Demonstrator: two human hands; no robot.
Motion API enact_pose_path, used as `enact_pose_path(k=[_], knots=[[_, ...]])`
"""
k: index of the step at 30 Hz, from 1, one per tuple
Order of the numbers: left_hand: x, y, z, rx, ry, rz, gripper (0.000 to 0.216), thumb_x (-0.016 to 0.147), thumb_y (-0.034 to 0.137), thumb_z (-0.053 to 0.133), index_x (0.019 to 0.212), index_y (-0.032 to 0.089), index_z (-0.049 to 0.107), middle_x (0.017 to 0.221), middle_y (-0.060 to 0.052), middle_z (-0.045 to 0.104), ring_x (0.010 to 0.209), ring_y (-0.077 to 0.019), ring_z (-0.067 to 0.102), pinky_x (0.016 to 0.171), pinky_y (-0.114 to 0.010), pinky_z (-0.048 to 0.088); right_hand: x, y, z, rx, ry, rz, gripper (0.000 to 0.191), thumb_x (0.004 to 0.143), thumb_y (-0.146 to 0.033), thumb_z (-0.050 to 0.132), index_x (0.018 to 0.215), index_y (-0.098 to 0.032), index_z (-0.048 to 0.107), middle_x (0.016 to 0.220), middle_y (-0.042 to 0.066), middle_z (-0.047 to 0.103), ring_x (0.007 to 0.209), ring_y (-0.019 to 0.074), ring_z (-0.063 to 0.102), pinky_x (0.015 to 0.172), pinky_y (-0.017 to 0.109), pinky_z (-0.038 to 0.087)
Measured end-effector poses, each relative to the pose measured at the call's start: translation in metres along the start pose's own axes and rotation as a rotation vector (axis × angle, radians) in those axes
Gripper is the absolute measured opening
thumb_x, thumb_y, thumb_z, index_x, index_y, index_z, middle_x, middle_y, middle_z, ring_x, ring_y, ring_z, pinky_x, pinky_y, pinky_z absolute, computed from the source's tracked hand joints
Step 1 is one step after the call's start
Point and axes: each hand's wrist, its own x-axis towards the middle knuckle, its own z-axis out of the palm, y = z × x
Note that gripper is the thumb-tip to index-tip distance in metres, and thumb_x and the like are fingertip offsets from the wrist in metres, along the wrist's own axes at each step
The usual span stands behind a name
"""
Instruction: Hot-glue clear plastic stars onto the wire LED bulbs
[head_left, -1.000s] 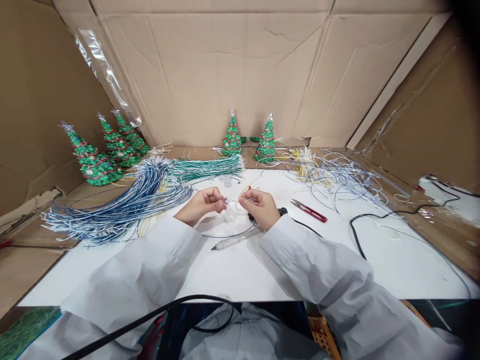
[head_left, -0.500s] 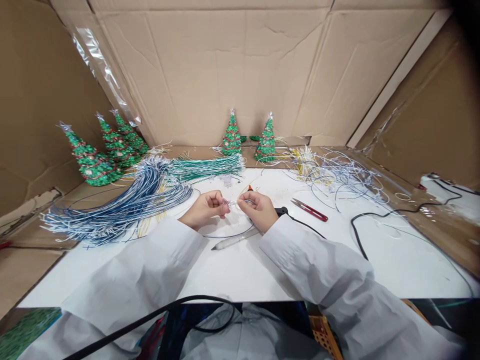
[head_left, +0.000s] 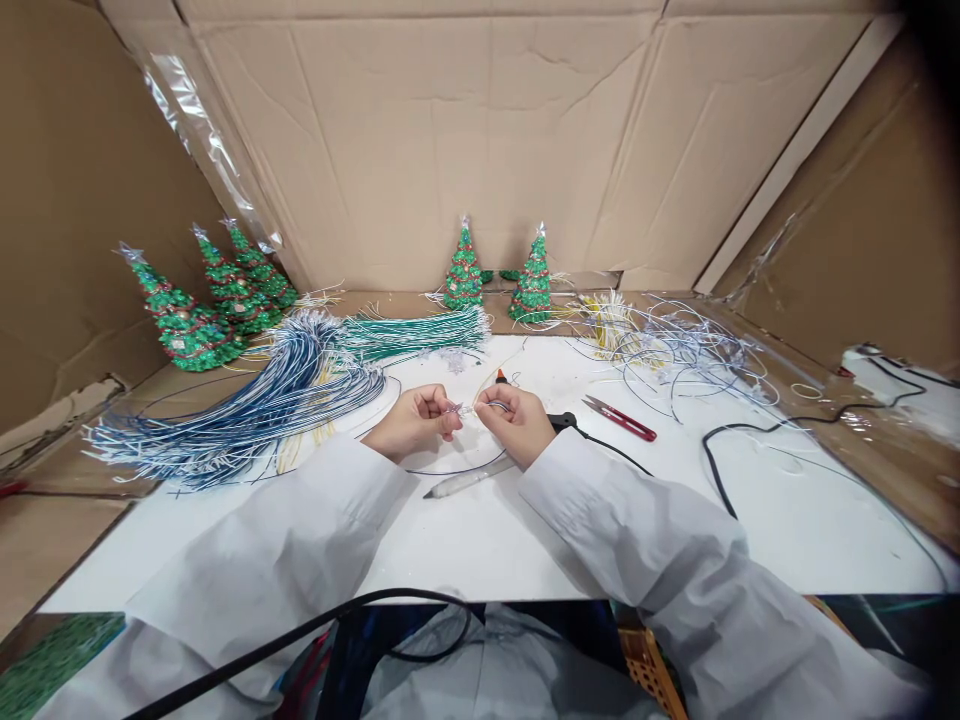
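Note:
Over the middle of the white tabletop (head_left: 465, 555), my two hands almost meet. Between the thumb and fingers of my left hand (head_left: 411, 424) is a small clear star (head_left: 453, 409), partly covered by the fingertips. My right hand (head_left: 519, 424) pinches a thin wire (head_left: 474, 405) right beside the star; whether the two are joined is too small to tell. A dark blue wire (head_left: 457, 472) curves below the hands. Behind my right hand lies a black-handled tool (head_left: 562, 422) with a cord. A pale pen-shaped tube (head_left: 466, 481) rests nearer me.
Blue-and-white wires (head_left: 225, 430) and green wires (head_left: 412, 335) lie in bundles at left and back. Loose wires (head_left: 690, 350) tangle at back right, near red-handled snips (head_left: 621, 418). Small Christmas trees (head_left: 463, 270) stand along the back and left. A black cable (head_left: 712, 465) crosses the right side.
Both hands keep their pinch and stay nearly in place. My left hand has shifted very slightly to the right, and the star has turned a little.

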Motion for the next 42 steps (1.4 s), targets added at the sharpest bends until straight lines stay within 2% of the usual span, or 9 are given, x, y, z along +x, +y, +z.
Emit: enact_pose_path(k=[14,24,42], knots=[[0.0,-0.005,-0.001,0.016,-0.01,0.023,0.04,0.051,0.027,0.083,0.06,0.014,0.047,0.059,0.005,0.056,0.048,-0.0071,0.054,0.046,-0.019,0.046,-0.002,-0.003,0.002,0.009,0.01,0.009,0.017,0.067,-0.033,0.056,0.069,-0.017,0.051,0.046,-0.009,0.03,0.039,0.0046,0.021,0.04,0.02,0.015],[-0.003,-0.007,0.008,-0.012,0.024,0.034,0.042,0.053,0.028,0.082,0.059,0.015,0.043,0.056,0.006,0.054,0.045,-0.006,0.052,0.045,-0.018,0.044,-0.002,0.001,0.001,0.025,0.005,-0.023,0.016,0.069,-0.032,0.056,0.071,-0.017,0.051,0.046,-0.009,0.031,0.039,0.0046,0.021,0.04,0.02,0.014],[-0.005,-0.004,0.009,-0.025,0.016,-0.009,0.044,0.051,0.029,0.083,0.058,0.015,0.043,0.054,0.006,0.052,0.046,-0.0055,0.05,0.044,-0.017,0.042,-0.004,-0.003,0.003,0.023,0.001,0.006,0.019,0.07,-0.035,0.057,0.072,-0.018,0.049,0.045,-0.01,0.029,0.039,0.0052,0.021,0.04,0.02,0.014]])
